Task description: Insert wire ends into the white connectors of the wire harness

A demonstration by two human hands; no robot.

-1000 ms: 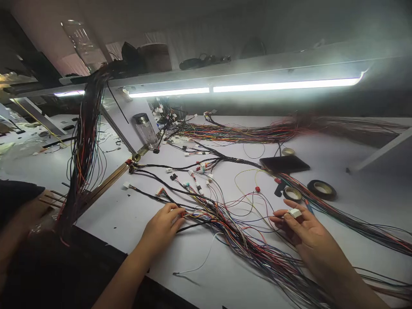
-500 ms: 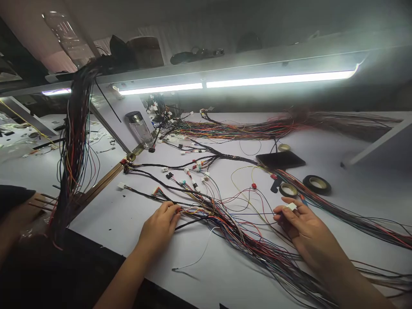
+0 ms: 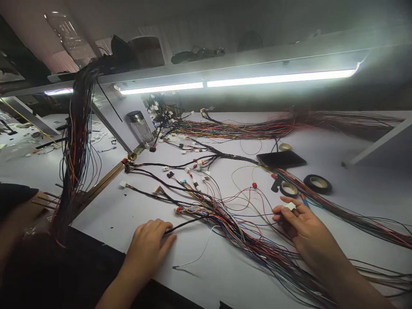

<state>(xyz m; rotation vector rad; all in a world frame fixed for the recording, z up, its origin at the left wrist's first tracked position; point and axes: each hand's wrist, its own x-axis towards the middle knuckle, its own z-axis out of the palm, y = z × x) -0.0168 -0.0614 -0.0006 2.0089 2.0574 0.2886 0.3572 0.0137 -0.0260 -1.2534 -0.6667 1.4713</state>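
Note:
My right hand pinches a small white connector between thumb and fingers, with thin wires leading left from it. On the table, my left hand rests at the end of a black sleeved branch, thumb apart from the fingers; its fingertips cover the branch's tip. Just above it lies a red-orange connector on the wire bundle, which runs toward the lower right. A loose white wire curves over the table between my hands.
Tape rolls and a black phone-like slab lie at the right. A glass bottle stands behind. Wires hang from the shelf at left, near another person's blurred arm. More harnesses lie along the back.
My left hand has moved off the red-orange connector, down and left to the black branch's end. My right hand has barely moved and still holds the white connector.

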